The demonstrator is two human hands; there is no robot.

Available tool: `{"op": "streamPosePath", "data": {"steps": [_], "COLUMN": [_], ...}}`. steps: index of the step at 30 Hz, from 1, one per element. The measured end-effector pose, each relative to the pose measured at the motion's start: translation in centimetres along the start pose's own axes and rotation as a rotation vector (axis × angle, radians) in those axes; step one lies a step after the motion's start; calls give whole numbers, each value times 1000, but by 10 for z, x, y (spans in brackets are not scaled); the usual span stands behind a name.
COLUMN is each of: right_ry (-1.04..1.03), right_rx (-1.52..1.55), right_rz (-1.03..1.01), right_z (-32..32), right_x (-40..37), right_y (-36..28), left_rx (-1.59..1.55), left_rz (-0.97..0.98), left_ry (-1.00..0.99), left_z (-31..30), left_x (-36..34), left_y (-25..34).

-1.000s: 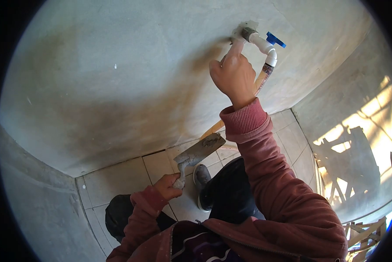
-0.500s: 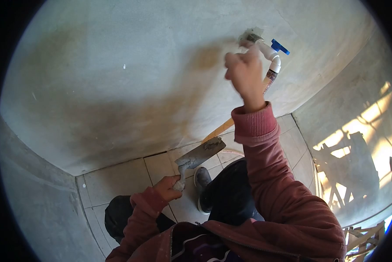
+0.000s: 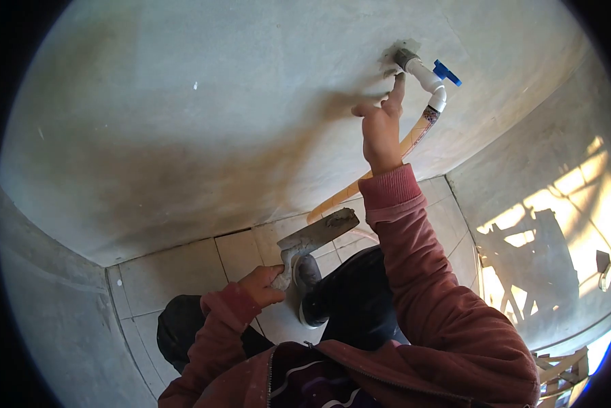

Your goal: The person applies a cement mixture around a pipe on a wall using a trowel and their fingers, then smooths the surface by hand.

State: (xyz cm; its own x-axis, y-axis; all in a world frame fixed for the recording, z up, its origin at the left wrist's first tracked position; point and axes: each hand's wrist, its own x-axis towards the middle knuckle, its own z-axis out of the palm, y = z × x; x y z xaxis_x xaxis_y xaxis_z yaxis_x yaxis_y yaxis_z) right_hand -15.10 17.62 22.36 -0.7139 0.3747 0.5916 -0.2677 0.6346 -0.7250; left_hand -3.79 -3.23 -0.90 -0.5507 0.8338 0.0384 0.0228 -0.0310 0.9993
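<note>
My left hand (image 3: 262, 285) grips the handle of a trowel (image 3: 317, 232), held low over the floor. Its flat blade points up and to the right, with a grey lump of mortar (image 3: 339, 217) near the far end. Up at the wall, my right hand (image 3: 381, 132) holds nothing that I can see. Its index finger is stretched up to the underside of a white tap (image 3: 424, 78), near where that comes out of the wall; contact is hard to judge. Rough grey mortar (image 3: 389, 56) surrounds the tap's base. The tap has a blue lever (image 3: 447, 72).
A yellowish hose (image 3: 343, 195) runs from the tap's mouth down behind my right wrist to the tiled floor (image 3: 173, 272). The grey plastered wall (image 3: 203, 122) curves across the view. Sunlit patches mark the right wall (image 3: 557, 224), and wooden pieces (image 3: 567, 374) lie at lower right.
My right hand, blurred earlier in front of the tap's base, is now slightly lower with its index finger extended below the tap. My left hand keeps the trowel in nearly the same place.
</note>
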Motion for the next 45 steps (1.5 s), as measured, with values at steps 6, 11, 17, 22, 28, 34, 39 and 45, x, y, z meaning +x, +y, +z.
{"op": "streamPosePath", "data": {"steps": [6, 11, 17, 22, 28, 34, 39, 45], "right_ry": [-35, 5, 34, 63, 69, 71, 72, 34], "right_rx": [134, -307, -402, -860, -363, -741, -696, -513], "right_rz": [-120, -309, -46, -270, -252, -190, -175, -163], "right_z": [-2, 5, 12, 4, 7, 6, 6, 8], "right_x": [11, 15, 6, -7, 12, 10, 4, 15], "right_y": [10, 24, 11, 24, 30, 8, 16, 3], "left_rx": [28, 40, 98, 103, 139, 180, 194, 196], "left_rz": [-30, -41, -10, -24, 5, 56, -19, -44], "left_ry": [9, 19, 66, 27, 7, 169, 115, 66], "left_z": [1, -2, 2, 2, 5, 5, 4, 4], "left_x": [0, -3, -5, -5, -6, -20, -18, -20], "left_y": [-3, 10, 2, 8, 8, 25, 15, 16]}}
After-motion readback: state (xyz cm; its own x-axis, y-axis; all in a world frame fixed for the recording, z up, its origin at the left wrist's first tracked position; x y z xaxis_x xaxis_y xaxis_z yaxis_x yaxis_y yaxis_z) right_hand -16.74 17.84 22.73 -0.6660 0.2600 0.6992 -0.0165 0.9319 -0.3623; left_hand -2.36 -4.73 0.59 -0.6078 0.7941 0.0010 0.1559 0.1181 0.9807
